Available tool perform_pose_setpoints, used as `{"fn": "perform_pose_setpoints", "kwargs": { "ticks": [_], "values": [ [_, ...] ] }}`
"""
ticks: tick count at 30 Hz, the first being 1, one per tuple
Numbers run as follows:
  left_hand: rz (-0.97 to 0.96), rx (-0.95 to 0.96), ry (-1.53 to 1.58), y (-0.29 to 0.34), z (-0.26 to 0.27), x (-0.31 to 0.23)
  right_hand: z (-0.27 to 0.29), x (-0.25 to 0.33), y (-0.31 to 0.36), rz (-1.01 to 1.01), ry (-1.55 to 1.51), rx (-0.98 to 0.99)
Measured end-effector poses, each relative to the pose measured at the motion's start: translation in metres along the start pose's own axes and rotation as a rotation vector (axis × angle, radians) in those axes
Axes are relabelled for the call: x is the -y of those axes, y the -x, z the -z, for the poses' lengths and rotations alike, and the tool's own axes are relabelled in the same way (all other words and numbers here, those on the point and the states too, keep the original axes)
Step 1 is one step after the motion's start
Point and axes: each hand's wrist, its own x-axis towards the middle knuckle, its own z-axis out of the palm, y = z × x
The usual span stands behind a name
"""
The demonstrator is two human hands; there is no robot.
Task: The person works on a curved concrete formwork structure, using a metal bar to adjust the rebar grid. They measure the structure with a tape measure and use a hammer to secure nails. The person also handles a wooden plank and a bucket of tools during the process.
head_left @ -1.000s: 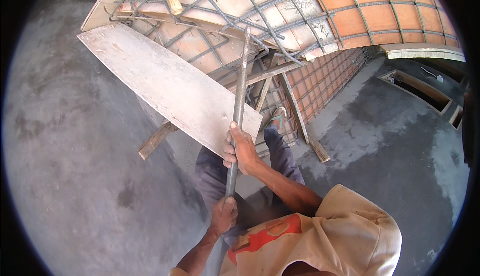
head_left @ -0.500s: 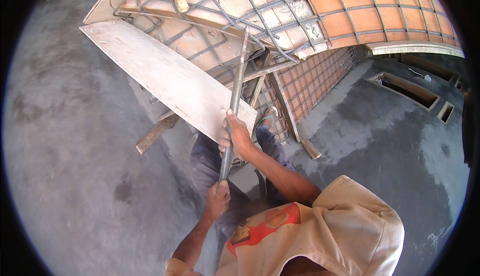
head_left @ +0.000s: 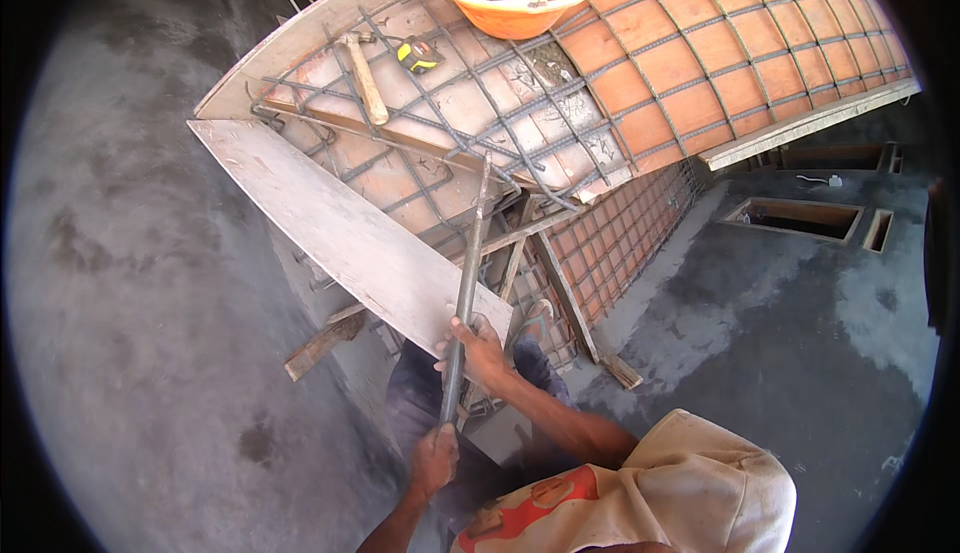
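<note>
A long grey metal bar [head_left: 466, 288] with a narrow, worn tip slants up and away from me. My left hand [head_left: 434, 459] is closed round its lower end. Higher up, my right hand [head_left: 480, 353] grips the bar, the thumb lying along it. The bar passes over a long pale board [head_left: 340, 228], which stands as the side of a stepped form. Its tip overlaps the edge of a rebar grid [head_left: 430, 143] in the view; whether it touches is unclear.
On the grid lie a hammer [head_left: 366, 81] and a yellow-black tape measure [head_left: 418, 55]. An orange basin [head_left: 515, 19] of nails stands beyond. Wooden props [head_left: 565, 293] lean below, near my sandalled foot [head_left: 536, 323]. Framed wall openings [head_left: 795, 219] are at right.
The view has tilted up, so the basin and the whole hammer now show and everything sits lower. Both hands keep their grip on the bar, with little other change.
</note>
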Motion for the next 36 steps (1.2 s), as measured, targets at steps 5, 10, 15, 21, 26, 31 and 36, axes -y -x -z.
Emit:
{"fn": "perform_pose_setpoints", "kwargs": {
  "ticks": [5,10,15,21,26,31,36],
  "values": [
    [-0.1,0.021,-0.014,-0.002,0.003,0.003,0.012,-0.002,-0.007,-0.006,-0.207,0.082],
    [-0.115,-0.041,-0.099,-0.004,0.005,0.003,0.013,-0.001,-0.003,-0.087,-0.324,0.145],
    [-0.17,-0.048,-0.108,-0.005,-0.001,0.005,0.025,-0.004,-0.015,-0.112,-0.342,0.22],
    [-0.156,-0.01,-0.164,-0.009,0.006,0.008,0.04,0.002,-0.036,-0.193,-0.38,0.402],
    [-0.088,-0.05,-0.268,-0.003,0.004,-0.003,0.034,-0.003,-0.032,-0.12,-0.267,0.262],
    [-0.27,-0.111,-0.669,-0.021,0.019,0.03,0.022,-0.003,-0.022,-0.057,-0.232,0.149],
    [-0.213,-0.072,-0.712,-0.005,0.01,-0.013,0.028,-0.009,-0.032,0.063,-0.207,0.164]
  ]
}}
